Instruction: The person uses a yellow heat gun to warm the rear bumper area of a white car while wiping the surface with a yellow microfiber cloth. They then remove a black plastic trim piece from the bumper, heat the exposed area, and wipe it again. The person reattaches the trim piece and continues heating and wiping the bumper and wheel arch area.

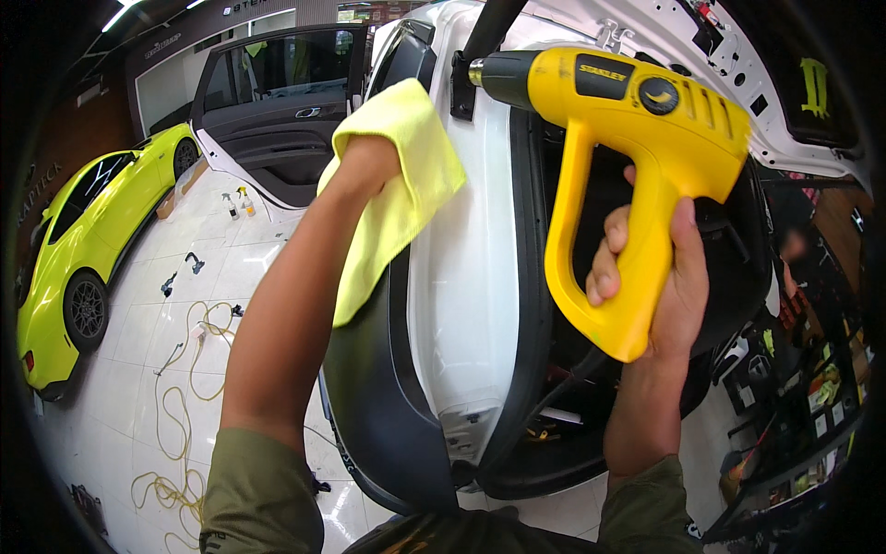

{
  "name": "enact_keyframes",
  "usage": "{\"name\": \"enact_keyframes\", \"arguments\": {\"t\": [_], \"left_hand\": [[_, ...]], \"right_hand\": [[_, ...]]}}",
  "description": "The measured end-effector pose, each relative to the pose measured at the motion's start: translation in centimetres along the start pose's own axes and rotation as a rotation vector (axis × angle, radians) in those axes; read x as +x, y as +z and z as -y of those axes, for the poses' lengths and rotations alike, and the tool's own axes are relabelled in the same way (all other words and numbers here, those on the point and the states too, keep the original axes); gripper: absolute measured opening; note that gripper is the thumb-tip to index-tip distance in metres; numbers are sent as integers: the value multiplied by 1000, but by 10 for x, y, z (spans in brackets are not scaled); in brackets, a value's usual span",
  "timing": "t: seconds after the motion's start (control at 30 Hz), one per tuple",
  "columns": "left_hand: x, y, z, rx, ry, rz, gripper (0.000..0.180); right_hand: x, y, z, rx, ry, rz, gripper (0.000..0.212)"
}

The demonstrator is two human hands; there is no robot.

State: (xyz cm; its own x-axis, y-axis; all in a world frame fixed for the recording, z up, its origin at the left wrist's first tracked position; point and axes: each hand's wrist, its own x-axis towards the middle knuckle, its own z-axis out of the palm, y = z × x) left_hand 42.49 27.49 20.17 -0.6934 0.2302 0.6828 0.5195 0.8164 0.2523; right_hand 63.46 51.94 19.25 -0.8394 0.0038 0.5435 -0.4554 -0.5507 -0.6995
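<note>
A yellow heat gun (688, 138) with a black nozzle and dial is gripped by my right hand (681, 295), fingers wrapped round its handle. Its metal tip points left, over the white body panel (466, 277) of a car. My left hand (369, 164) is tucked into a bright yellow microfiber cloth (420, 175), which drapes over it and hangs down against the panel. The fingers of that hand are hidden inside the cloth. Below it curves the car's dark bumper (383, 397).
The car's rear opening has a black seal (533, 277), with the white tailgate (784, 152) raised above. An open side door (286, 120) stands ahead. Left are a lime-yellow car (101, 249), two spray bottles (238, 203) and a yellow cord (180, 434) on the floor. Another person is far right.
</note>
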Motion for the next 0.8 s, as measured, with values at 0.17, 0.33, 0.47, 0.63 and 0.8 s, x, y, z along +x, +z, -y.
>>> {"name": "enact_keyframes", "arguments": {"t": [0.17, 0.33, 0.47, 0.63, 0.8], "left_hand": [[-44, 4, -4, 240, 179, -51, 40], [-77, 9, -9, 253, 244, -130, 39], [-83, 16, 3, 190, 339, -255, 38], [-27, -6, -10, 399, 258, -35, 27], [67, 7, 24, 26, 103, -102, 34]], "right_hand": [[18, 8, -4, -87, 20, -15, 40], [25, 14, -7, -107, 27, -14, 39], [29, 15, -6, -97, 31, -14, 39], [19, 11, 3, -62, 43, -38, 40], [-4, 1, 21, 38, 35, 1, 46]]}}
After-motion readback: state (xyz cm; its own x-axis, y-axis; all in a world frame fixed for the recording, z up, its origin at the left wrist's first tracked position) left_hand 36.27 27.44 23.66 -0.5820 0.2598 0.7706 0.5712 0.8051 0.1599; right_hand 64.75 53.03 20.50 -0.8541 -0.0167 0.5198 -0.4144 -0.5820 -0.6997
